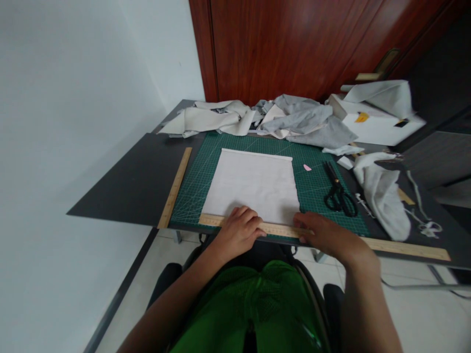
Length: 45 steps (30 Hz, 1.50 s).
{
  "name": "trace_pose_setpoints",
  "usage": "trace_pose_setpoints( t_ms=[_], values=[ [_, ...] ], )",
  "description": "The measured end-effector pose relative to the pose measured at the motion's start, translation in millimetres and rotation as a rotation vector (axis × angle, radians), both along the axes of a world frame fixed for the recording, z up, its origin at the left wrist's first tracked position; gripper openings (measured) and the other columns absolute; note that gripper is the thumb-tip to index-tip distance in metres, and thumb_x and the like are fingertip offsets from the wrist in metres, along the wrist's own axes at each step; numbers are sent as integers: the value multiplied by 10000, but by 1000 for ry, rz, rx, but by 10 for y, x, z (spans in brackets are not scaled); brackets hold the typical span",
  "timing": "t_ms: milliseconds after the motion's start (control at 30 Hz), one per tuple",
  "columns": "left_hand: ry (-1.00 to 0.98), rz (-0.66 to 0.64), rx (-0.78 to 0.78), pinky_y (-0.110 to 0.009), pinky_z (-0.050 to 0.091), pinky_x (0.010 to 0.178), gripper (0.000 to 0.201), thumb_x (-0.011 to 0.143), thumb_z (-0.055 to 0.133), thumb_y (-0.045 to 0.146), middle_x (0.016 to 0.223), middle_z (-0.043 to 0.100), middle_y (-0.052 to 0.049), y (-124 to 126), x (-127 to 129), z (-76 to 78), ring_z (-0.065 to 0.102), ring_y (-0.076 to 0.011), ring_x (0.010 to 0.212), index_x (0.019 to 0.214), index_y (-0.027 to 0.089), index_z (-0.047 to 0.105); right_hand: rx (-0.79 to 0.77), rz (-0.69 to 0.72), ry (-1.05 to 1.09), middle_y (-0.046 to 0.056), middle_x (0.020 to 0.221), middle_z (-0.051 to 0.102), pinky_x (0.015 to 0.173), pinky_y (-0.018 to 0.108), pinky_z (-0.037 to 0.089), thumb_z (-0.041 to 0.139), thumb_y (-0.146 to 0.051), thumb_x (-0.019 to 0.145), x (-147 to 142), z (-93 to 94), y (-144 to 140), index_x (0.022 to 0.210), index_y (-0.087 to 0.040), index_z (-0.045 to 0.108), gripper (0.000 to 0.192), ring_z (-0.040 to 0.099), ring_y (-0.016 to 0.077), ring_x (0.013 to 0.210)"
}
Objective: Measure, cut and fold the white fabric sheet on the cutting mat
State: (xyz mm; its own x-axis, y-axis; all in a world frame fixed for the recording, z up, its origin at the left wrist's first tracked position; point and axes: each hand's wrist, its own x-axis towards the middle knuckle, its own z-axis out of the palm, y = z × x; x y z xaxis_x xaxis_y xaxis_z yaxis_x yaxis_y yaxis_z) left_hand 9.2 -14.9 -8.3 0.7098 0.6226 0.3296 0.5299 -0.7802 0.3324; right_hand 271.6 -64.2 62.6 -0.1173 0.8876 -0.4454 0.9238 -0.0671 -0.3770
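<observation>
A square of white cloth (253,184) lies flat on the green cutting mat (316,189), its near edge along the front edge of the table (125,181). A long wooden ruler (405,247) runs across that near edge, and both hands press down on it. The left hand (239,230) lies palm down with fingers curled over the ruler near the cloth's near-left part; it grips nothing, only pins. The right hand (324,235) is also flat and pressing, its fingertips at the cloth's near-right corner and on the ruler, closed around nothing.

The cloth looks thin, light and limp. It would likely slide or wrinkle on the smooth mat if pushed from 1 side, so holding it down through the stiff ruler seems the sound way, with lifting best done at 2 corners. The ruler looks rigid and light, easy to take anywhere along its length.

A 2nd wooden ruler (175,189) lies along the mat's left edge. Black scissors (338,193) rest near the mat's right edge, a small pink chip (306,167) just beyond them. Crumpled grey and cream cloth (294,120) is heaped along the far edge.
</observation>
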Motion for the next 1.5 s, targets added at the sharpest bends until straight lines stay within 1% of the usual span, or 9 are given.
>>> trace_pose_setpoints(
  t_ms=[233,433,567,633,733,933,1100,1333,1500],
  values=[
    [27,-8,-6,-396,446,884,162,993,650,349,1006,664,-53,-4,12,11,563,-240,1031,954,194,673,32,27,32,39,1034,661,868,338,425,526,-154,842,54,-42,43,934,-276,618,179,598,236,1050],
    [30,12,-26,-436,433,926,265,949,690,445,1061,656,-70,-41,2,61,551,-272,1087,1053,202,669,8,-2,-46,49,1114,665,915,360,410,607,-133,786,44,-15,49,999,-265,647,254,593,257,1096],
    [33,23,-46,-419,431,915,167,983,649,378,1024,669,-51,-36,-1,63,552,-257,1082,991,215,682,22,35,-31,49,1085,660,896,341,414,567,-116,807,32,16,29,985,-259,631,237,600,248,1087],
    [3,37,-22,-414,432,915,149,1000,624,341,1044,677,-51,-31,1,48,555,-251,1083,1033,212,691,32,40,-39,50,1100,653,932,347,411,561,-112,817,23,26,17,990,-263,628,239,590,249,1125],
    [3,38,17,-429,434,919,204,1002,623,343,1084,688,-58,-33,6,29,563,-256,1086,1143,207,681,60,30,-51,59,1136,642,991,365,402,559,-107,831,16,17,10,1016,-268,635,257,570,256,1187],
    [-12,55,16,-437,434,953,264,995,640,372,1160,686,-68,-40,5,9,562,-268,1136,1207,215,659,82,22,-24,67,1139,648,1011,381,416,541,-110,832,23,-22,31,1028,-269,652,276,580,259,1174],
    [-3,71,37,-430,424,900,165,1008,628,352,1073,708,-48,-48,20,6,582,-251,1085,1085,218,687,81,13,-52,73,1193,652,1061,429,384,568,-117,822,29,-27,42,1033,-263,658,273,571,278,1219],
    [-3,80,3,-439,426,934,145,1018,603,302,1101,701,-51,-48,18,23,578,-255,1104,1107,216,679,111,27,31,67,1163,648,989,369,409,529,-102,852,80,-80,12,1057,-251,635,275,592,249,1156],
    [-11,90,-12,-460,438,949,208,1024,561,259,1147,691,-65,-45,7,42,562,-267,1123,1199,213,664,207,39,-110,120,1161,641,995,411,396,459,-40,853,69,-166,57,1130,-204,647,373,583,284,1160]
  ],
)
